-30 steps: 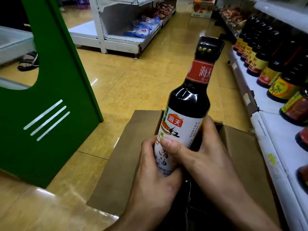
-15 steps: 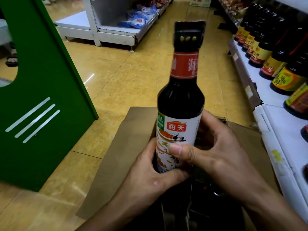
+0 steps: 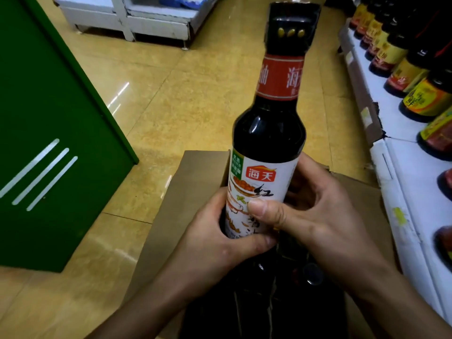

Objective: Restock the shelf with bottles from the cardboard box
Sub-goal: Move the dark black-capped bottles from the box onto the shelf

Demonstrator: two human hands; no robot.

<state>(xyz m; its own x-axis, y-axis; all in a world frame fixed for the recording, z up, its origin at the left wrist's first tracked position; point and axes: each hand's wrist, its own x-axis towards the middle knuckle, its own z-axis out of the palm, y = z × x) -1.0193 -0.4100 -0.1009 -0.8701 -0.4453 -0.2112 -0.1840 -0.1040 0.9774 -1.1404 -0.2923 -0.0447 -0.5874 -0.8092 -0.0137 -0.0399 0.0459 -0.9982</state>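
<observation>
A dark soy sauce bottle (image 3: 269, 133) with a white label, red neck band and black cap stands almost upright above the open cardboard box (image 3: 186, 192). My left hand (image 3: 220, 243) grips its base from the left. My right hand (image 3: 318, 216) wraps round the label from the right, thumb across the front. Inside the box, dark caps of more bottles (image 3: 310, 277) show below my hands. The white shelf (image 3: 411, 182) runs along the right, with a row of bottles (image 3: 401, 64) on it.
A green panel (image 3: 49, 118) with three white stripes stands on the tiled floor at the left. A white shelving unit (image 3: 137, 18) is across the aisle at the top. The yellow floor (image 3: 183, 94) lies between them.
The bottle has risen out of the box and come closer to the camera, turning from a rightward tilt to nearly upright. Both hands keep their grip on it.
</observation>
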